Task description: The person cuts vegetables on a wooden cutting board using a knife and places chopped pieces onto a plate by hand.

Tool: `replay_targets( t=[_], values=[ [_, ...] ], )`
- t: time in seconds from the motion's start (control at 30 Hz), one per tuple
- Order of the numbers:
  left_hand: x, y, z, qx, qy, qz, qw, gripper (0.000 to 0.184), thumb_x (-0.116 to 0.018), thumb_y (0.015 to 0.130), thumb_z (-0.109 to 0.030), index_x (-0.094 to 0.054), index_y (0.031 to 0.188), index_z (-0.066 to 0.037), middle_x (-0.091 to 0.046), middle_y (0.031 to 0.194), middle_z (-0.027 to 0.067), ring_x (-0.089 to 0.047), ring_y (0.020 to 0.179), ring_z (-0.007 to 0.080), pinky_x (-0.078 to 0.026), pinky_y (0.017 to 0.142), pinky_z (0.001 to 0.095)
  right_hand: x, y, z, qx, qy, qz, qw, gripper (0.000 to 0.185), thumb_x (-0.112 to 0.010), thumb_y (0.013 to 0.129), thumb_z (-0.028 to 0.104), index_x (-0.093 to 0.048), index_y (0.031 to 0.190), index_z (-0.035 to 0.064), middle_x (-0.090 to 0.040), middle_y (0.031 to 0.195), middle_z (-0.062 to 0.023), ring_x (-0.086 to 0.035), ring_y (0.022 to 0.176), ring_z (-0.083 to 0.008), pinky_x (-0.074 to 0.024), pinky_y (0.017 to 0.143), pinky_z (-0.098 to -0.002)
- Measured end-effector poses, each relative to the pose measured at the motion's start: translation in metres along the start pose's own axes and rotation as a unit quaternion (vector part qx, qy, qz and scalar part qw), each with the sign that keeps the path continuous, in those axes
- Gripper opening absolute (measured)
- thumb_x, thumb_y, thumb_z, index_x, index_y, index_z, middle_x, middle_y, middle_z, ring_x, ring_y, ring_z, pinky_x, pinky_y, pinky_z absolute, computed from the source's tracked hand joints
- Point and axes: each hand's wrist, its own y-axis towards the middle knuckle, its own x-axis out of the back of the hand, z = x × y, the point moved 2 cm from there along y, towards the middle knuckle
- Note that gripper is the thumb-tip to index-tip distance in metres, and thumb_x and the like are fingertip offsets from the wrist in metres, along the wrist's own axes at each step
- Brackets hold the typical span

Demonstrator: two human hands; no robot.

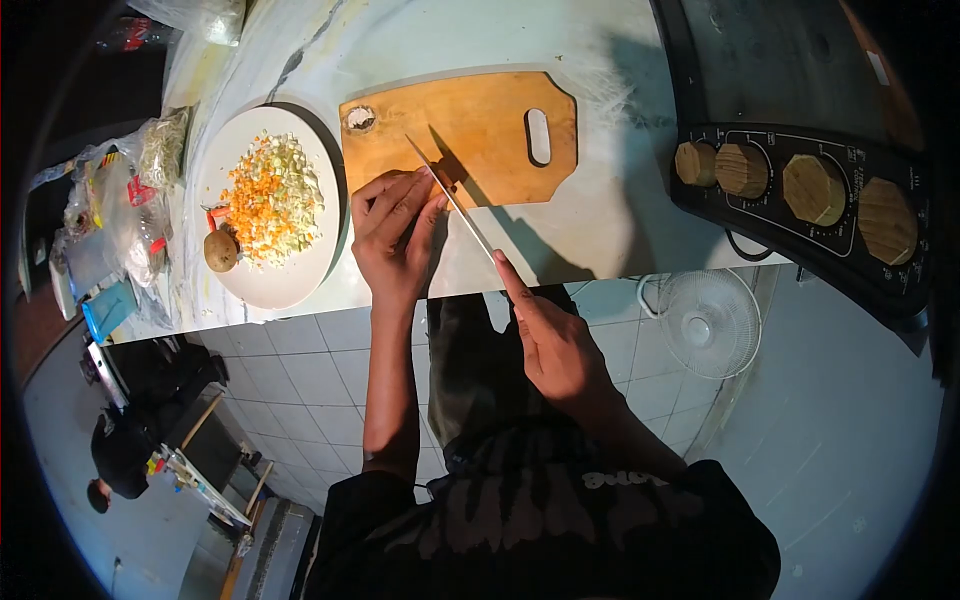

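Observation:
My right hand is closed around the handle of a knife, its index finger stretched along the top. The thin blade slants up and left over the wooden cutting board. At the board's near edge, my left hand has its fingers bunched together beside the blade. A small reddish-brown bit shows near those fingertips, but what they hold is mostly hidden. Left of the board, a white plate carries diced orange and pale vegetables, small red chilies and a round brown potato.
A black stove with wooden knobs stands at the right. Plastic bags crowd the counter's left end. On the tiled floor below is a white fan. Another person is at the far lower left.

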Motion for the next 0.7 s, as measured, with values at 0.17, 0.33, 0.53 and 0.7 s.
replay_targets(
  t=[0.17, 0.33, 0.53, 0.7],
  values=[
    [-0.001, 0.001, -0.001, 0.008, -0.007, 0.006, 1.000, 0.029, -0.083, 0.078, -0.007, -0.079, 0.107, -0.006, -0.076, 0.104, 0.0044, -0.061, 0.097, 0.0221, -0.050, 0.087, 0.0319, 0.007, 0.003, 0.006, -0.013, 0.024, 0.010, 1.000, 0.064, -0.046, 0.095, -0.009, -0.037, 0.156, 0.0104, -0.055, 0.082, -0.0245, -0.054, 0.071, -0.0411, -0.0486, 0.071, -0.0333],
    [-0.001, 0.001, 0.000, -0.001, -0.006, 0.001, 1.000, 0.031, -0.083, 0.078, -0.007, -0.079, 0.108, -0.006, -0.076, 0.105, 0.0039, -0.061, 0.096, 0.0217, -0.050, 0.086, 0.0317, 0.007, 0.005, 0.002, -0.015, 0.044, 0.012, 0.999, 0.062, -0.045, 0.097, -0.008, -0.037, 0.155, 0.0102, -0.056, 0.087, -0.0278, -0.046, 0.066, -0.0405, -0.0449, 0.067, -0.0316],
    [-0.002, 0.001, -0.001, 0.002, -0.002, 0.004, 1.000, 0.031, -0.083, 0.078, -0.008, -0.079, 0.109, -0.008, -0.076, 0.104, 0.0030, -0.059, 0.097, 0.0216, -0.049, 0.087, 0.0315, 0.004, 0.008, -0.007, 0.041, 0.056, -0.017, 0.997, 0.071, -0.051, 0.094, -0.005, -0.031, 0.158, 0.0141, -0.060, 0.084, -0.0315, -0.059, 0.074, -0.0480, -0.0500, 0.066, -0.0447],
    [0.001, 0.000, 0.001, 0.022, -0.022, 0.000, 1.000, 0.031, -0.082, 0.080, -0.008, -0.079, 0.110, -0.009, -0.076, 0.106, 0.0024, -0.059, 0.098, 0.0208, -0.048, 0.090, 0.0317, 0.006, 0.012, -0.003, 0.001, 0.066, 0.027, 0.997, 0.065, -0.053, 0.099, 0.002, -0.030, 0.158, 0.0138, -0.062, 0.092, -0.0334, -0.060, 0.079, -0.0496, -0.0510, 0.068, -0.0441]
  ],
)
